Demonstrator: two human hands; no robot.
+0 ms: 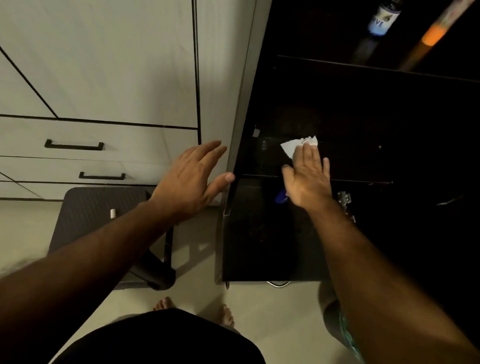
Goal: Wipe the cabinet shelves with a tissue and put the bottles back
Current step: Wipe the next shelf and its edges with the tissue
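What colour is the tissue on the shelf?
White; the tissue shows under the right hand in the head view.

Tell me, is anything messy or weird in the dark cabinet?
Nothing looks spilled or broken. The right hand presses a white tissue flat on a dark shelf. A blue-labelled bottle stands on a higher shelf. The cabinet is too dark to check the rest.
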